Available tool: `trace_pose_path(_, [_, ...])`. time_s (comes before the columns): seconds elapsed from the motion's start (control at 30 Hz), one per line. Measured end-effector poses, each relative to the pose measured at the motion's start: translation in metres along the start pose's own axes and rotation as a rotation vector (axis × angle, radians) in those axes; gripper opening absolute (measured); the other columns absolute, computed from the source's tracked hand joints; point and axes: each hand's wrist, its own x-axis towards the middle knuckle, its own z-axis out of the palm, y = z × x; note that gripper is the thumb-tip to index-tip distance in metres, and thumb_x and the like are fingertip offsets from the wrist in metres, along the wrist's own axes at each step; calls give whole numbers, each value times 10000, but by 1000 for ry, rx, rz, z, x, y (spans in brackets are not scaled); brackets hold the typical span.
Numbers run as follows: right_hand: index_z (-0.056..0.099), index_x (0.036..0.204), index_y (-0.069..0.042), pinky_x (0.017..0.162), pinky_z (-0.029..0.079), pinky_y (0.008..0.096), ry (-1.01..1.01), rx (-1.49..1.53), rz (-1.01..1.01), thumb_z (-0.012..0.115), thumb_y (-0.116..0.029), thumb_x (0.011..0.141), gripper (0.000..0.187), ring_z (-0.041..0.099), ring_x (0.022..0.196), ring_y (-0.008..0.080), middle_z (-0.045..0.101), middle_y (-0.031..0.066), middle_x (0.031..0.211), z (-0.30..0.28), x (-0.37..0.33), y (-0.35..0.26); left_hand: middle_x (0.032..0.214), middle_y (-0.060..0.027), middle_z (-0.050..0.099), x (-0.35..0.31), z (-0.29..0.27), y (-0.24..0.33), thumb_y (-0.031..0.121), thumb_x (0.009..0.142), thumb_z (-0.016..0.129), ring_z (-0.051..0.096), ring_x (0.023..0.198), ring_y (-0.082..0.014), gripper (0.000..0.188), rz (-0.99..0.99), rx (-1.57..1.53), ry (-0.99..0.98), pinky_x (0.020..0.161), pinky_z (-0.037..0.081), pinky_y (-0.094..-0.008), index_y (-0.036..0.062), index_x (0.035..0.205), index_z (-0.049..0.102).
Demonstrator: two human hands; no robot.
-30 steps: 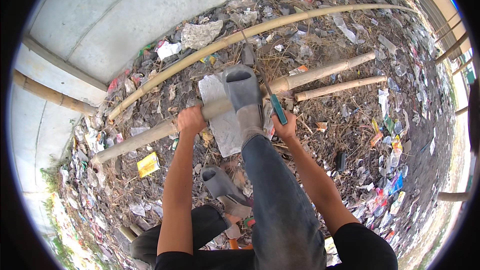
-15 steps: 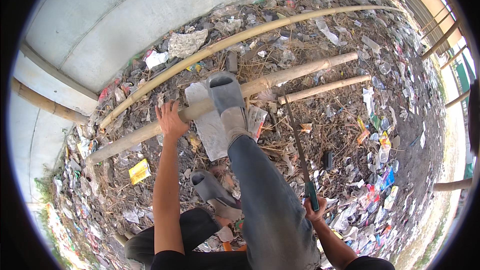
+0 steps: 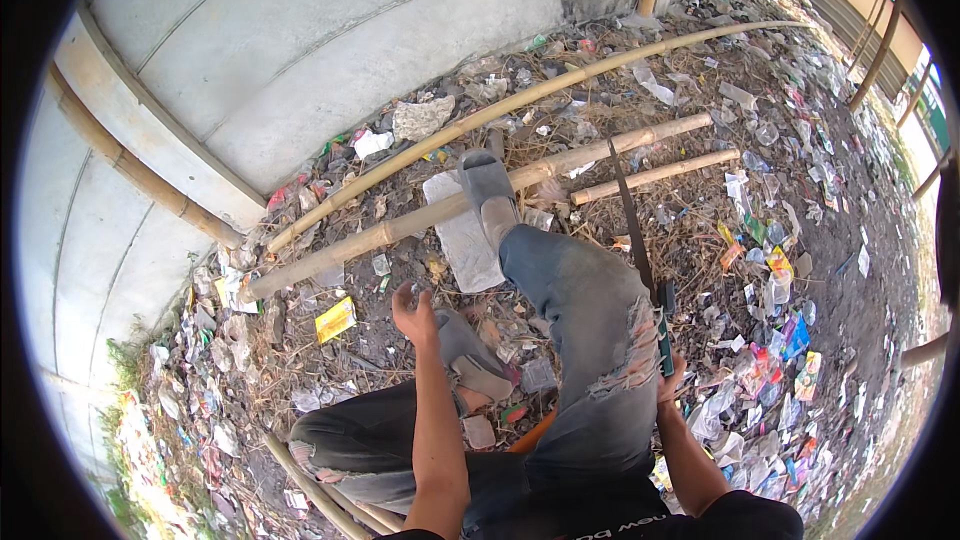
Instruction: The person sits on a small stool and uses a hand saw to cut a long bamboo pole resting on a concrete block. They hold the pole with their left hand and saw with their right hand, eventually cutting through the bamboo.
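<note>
My right hand [image 3: 670, 380] grips a handsaw [image 3: 632, 215] by its green handle, beside my right knee. Its long dark blade points away from me, and the tip overlaps a thick bamboo pole [image 3: 390, 230] in view; whether they touch I cannot tell. My right foot, in a grey slip-on shoe [image 3: 485, 175], rests on that pole, which lies across a flat pale slab [image 3: 463, 240]. Nearer to me, my left hand [image 3: 415, 315] is raised off the pole, fingers loosely apart and holding nothing. A shorter cut bamboo piece [image 3: 655, 177] lies to the right.
Litter and dry straw cover the ground. A long bamboo pole [image 3: 540, 90] curves along the concrete wall [image 3: 400, 30], near a rough stone [image 3: 422, 118]. A yellow packet [image 3: 335, 320] lies at left. More poles [image 3: 318, 485] lie beside my left leg. Upright posts stand at right.
My left hand has let go of the thick pole and drawn back toward me. The saw has come nearer my right leg, its blade tip now over the thick pole. My view has shifted left.
</note>
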Motion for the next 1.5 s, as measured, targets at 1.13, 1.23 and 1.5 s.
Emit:
trace_pose_path(1.13, [476, 669, -90, 489, 332, 276, 61, 368, 302, 566, -41, 947, 297, 363, 484, 86, 414, -9, 566, 63, 84, -44, 1007, -119, 704, -283, -372, -103, 210, 979, 571, 663, 904, -223, 317, -996, 652, -124, 878, 549, -379, -7, 1202, 633])
trace_pose_path(1.23, [477, 659, -95, 502, 327, 270, 147, 233, 507, 588, -65, 927, 292, 347, 493, 93, 409, -1, 567, 83, 80, -30, 1002, -130, 711, -313, -344, -116, 224, 976, 582, 675, 901, -238, 327, -1068, 703, -442, 872, 555, -389, -6, 1202, 636])
trace_pose_path(1.5, [400, 716, -111, 614, 409, 323, -147, 308, 306, 499, -123, 970, 273, 361, 552, 127, 350, 6, 612, 194, 117, -7, 986, -160, 730, -296, -289, -100, 262, 968, 610, 705, 890, -278, 355, -1138, 690, -661, 855, 568, -415, -3, 1202, 643])
